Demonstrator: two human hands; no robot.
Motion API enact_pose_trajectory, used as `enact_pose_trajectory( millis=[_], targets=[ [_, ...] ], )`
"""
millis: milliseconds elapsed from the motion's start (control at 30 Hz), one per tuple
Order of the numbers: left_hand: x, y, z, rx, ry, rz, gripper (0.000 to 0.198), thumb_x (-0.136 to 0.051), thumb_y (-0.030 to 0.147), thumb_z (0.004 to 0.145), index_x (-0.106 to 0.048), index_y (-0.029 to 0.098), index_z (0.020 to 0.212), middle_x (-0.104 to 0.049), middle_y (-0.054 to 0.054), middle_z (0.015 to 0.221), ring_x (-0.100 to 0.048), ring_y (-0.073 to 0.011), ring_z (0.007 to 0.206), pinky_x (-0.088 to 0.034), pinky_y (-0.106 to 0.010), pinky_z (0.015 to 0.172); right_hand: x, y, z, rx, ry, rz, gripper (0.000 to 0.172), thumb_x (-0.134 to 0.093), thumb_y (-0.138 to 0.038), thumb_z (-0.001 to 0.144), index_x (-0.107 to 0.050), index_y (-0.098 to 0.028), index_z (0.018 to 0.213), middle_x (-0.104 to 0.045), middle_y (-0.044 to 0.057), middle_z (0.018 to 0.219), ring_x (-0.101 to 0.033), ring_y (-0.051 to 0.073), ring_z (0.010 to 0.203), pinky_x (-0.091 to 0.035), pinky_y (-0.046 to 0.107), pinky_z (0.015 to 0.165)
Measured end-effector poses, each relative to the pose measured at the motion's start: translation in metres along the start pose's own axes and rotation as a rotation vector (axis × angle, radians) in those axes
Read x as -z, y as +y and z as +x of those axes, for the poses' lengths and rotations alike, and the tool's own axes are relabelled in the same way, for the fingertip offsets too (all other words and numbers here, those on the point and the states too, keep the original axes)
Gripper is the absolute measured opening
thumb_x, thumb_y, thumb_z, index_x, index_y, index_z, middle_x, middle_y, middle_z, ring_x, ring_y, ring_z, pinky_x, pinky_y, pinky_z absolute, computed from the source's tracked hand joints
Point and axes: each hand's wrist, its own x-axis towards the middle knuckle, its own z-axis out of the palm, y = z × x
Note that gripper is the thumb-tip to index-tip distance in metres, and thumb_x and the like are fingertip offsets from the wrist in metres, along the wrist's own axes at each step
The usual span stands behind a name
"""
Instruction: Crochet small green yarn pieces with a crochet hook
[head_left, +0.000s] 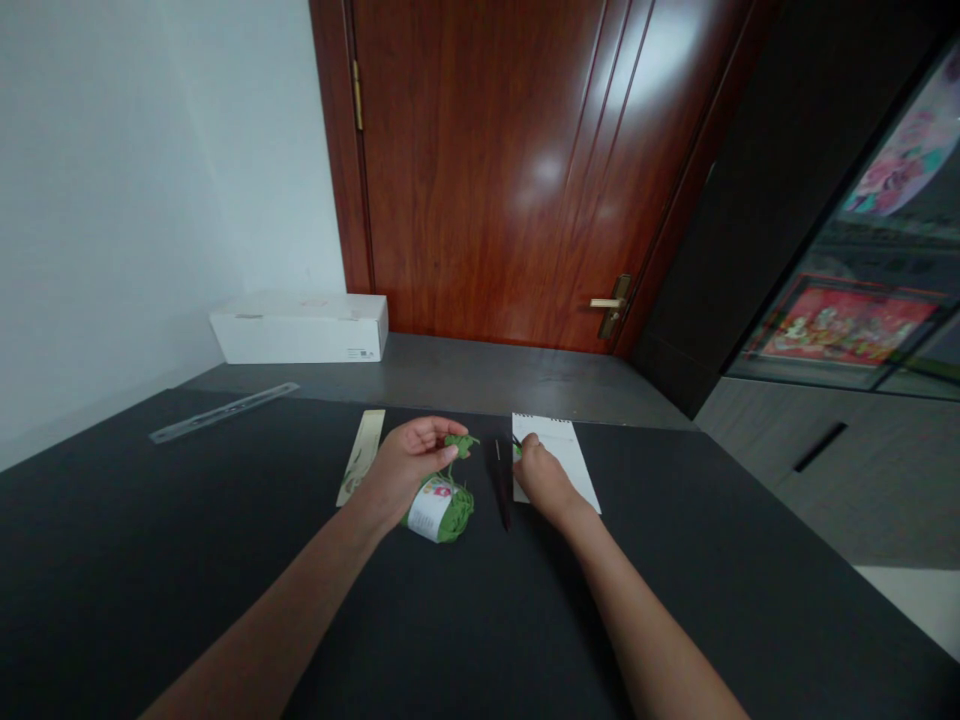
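My left hand (420, 455) pinches a small green piece of yarn work (461, 444) between thumb and fingers. Below it on the black table lies a green ball of yarn (455, 517) with a white paper band, and a strand runs up to the held piece. My right hand (536, 468) is closed over the left part of a white notepad (574, 460). A thin dark tip and a bit of green show at its fingers; what it grips is mostly hidden. Between the hands lies a slim dark pointed object (503, 490).
A cream printed strip (362, 458) lies left of the yarn. Farther left is a long clear plastic sleeve (225, 411). Behind the black table (420, 620), a white box (300, 330) stands by the wall, before a brown wooden door (480, 180). A cabinet (795, 450) is at right.
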Motion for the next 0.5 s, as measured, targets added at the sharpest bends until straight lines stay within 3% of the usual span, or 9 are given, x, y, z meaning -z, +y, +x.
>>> enact_pose_trajectory(
  millis=[133,200,267,367,500],
  targets=[
    [-0.002,0.001,-0.001,0.002,-0.004,0.038,0.026,-0.078,0.014,0.066,-0.07,0.014,0.09,-0.071,-0.005,0.079,-0.064,-0.0152,0.072,-0.049,-0.025,0.065,0.009,-0.015,-0.004,0.107,0.061,0.253,0.025,-0.04,-0.031,0.099,-0.056,-0.016,0.111,-0.065,0.004,0.077,-0.061,0.015,0.063,-0.045,0.024,0.057],
    [-0.004,0.002,-0.002,0.007,-0.023,0.056,0.026,-0.079,0.015,0.065,-0.069,0.015,0.089,-0.07,-0.004,0.078,-0.064,-0.0153,0.071,-0.048,-0.025,0.064,0.01,-0.027,-0.009,0.213,0.042,0.735,0.036,-0.043,-0.045,0.097,-0.058,-0.017,0.115,-0.053,-0.004,0.061,-0.045,0.012,0.046,-0.036,0.023,0.045],
    [-0.005,0.003,-0.003,0.015,-0.046,0.072,0.026,-0.08,0.017,0.065,-0.069,0.015,0.088,-0.07,-0.004,0.078,-0.064,-0.0156,0.072,-0.048,-0.025,0.064,0.01,-0.035,-0.014,0.252,-0.02,0.939,0.037,-0.058,-0.051,0.088,-0.063,-0.019,0.106,-0.046,-0.007,0.056,-0.039,0.011,0.045,-0.033,0.022,0.045],
    [-0.005,0.004,-0.003,0.03,-0.068,0.084,0.026,-0.08,0.018,0.064,-0.068,0.014,0.087,-0.07,-0.004,0.078,-0.063,-0.0154,0.07,-0.048,-0.025,0.064,0.012,-0.038,-0.018,0.237,0.045,0.899,0.028,-0.064,-0.047,0.082,-0.061,-0.02,0.08,-0.046,-0.006,0.056,-0.04,0.011,0.051,-0.033,0.023,0.051],
    [-0.003,0.002,-0.002,0.034,-0.07,0.137,0.022,-0.078,0.019,0.065,-0.07,0.015,0.085,-0.07,-0.004,0.077,-0.064,-0.0158,0.07,-0.048,-0.026,0.065,0.02,-0.037,-0.02,0.275,0.168,0.735,0.02,-0.059,-0.038,0.087,-0.059,-0.021,0.076,-0.054,-0.003,0.064,-0.048,0.014,0.059,-0.036,0.024,0.058]
  ],
)
